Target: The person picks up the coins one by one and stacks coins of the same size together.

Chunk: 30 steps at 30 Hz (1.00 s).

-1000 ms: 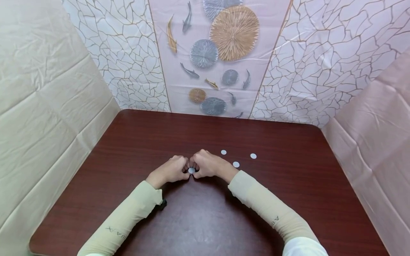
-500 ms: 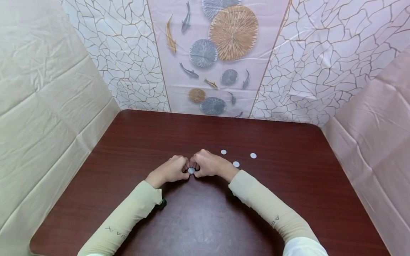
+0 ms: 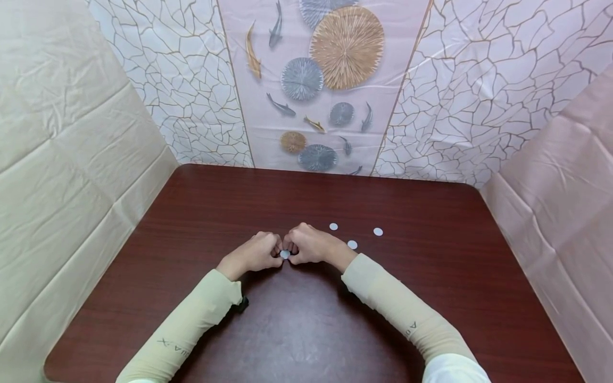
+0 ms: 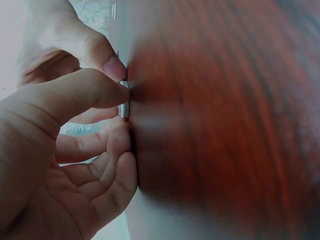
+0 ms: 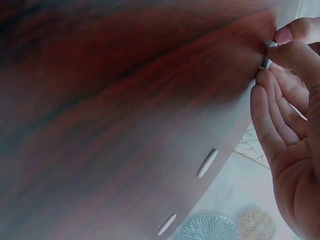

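Note:
Between my hands a small round white disc (image 3: pixel 284 255) lies flat on the dark red-brown table. My left hand (image 3: pixel 256 252) pinches its left edge with curled fingers and thumb; my right hand (image 3: pixel 309 244) does the same from the right. In the left wrist view the disc (image 4: pixel 124 100) shows edge-on, with the left thumb in front of it and the other thumb close by. The right wrist view shows only a sliver of the disc (image 5: pixel 267 57) between thumb and fingertips. Fingertips of both hands touch the tabletop.
Three more white discs lie beyond my right hand: a near one (image 3: pixel 352 244), a far one (image 3: pixel 333 226) and one farther right (image 3: pixel 378 232). A patterned cloth (image 3: pixel 316 122) hangs at the table's far edge. Pale cloth walls flank both sides.

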{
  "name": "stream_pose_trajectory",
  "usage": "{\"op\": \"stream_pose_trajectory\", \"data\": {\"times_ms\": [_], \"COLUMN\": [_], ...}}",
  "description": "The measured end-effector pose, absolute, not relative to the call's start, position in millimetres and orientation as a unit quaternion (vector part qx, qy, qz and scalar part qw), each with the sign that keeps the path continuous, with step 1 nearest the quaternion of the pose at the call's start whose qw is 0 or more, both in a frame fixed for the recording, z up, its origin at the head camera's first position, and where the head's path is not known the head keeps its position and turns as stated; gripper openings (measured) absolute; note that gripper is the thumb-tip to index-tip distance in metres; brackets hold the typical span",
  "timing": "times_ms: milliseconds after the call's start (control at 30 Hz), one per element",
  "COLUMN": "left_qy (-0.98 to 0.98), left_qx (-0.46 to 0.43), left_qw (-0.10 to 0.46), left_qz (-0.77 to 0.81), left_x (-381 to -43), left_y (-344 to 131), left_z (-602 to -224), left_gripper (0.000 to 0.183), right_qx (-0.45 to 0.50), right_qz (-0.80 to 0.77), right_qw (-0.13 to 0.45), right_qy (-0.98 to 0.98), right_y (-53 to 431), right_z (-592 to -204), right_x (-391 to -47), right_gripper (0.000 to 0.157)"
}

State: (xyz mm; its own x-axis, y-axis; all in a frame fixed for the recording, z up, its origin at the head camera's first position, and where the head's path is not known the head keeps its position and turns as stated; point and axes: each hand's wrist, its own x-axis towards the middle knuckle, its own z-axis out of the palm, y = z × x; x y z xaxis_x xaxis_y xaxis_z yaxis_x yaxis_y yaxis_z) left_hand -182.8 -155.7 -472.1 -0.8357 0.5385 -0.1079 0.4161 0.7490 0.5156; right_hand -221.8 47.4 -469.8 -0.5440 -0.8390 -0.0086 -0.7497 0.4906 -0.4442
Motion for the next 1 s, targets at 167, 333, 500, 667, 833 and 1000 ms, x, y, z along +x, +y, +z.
{"op": "stream_pose_trajectory", "data": {"times_ms": [167,333,500,667,833,1000], "left_qy": [0.926,0.926,0.926,0.927,0.927,0.928], "left_qx": [0.261,0.260,0.260,0.259,0.263,0.264], "left_qw": [0.122,0.122,0.120,0.117,0.115,0.110], "left_qz": [0.243,0.247,0.248,0.243,0.241,0.237], "left_x": [-184,-182,-182,-181,-183,-184], "left_y": [-156,-156,-156,-156,-157,-158], "left_z": [-473,-472,-473,-474,-475,-476], "left_gripper": [0.012,0.013,0.015,0.014,0.015,0.015], "right_qx": [-0.469,-0.473,-0.462,-0.448,-0.449,-0.447], "right_qz": [-0.203,-0.205,-0.196,-0.192,-0.178,-0.162], "right_qw": [0.115,0.122,0.129,0.138,0.134,0.126], "right_qy": [0.852,0.848,0.855,0.862,0.865,0.870], "right_y": [48,50,53,60,70,82], "right_z": [-470,-468,-465,-458,-445,-434], "right_x": [-222,-224,-226,-229,-233,-237], "right_gripper": [0.018,0.019,0.023,0.024,0.026,0.027]}}
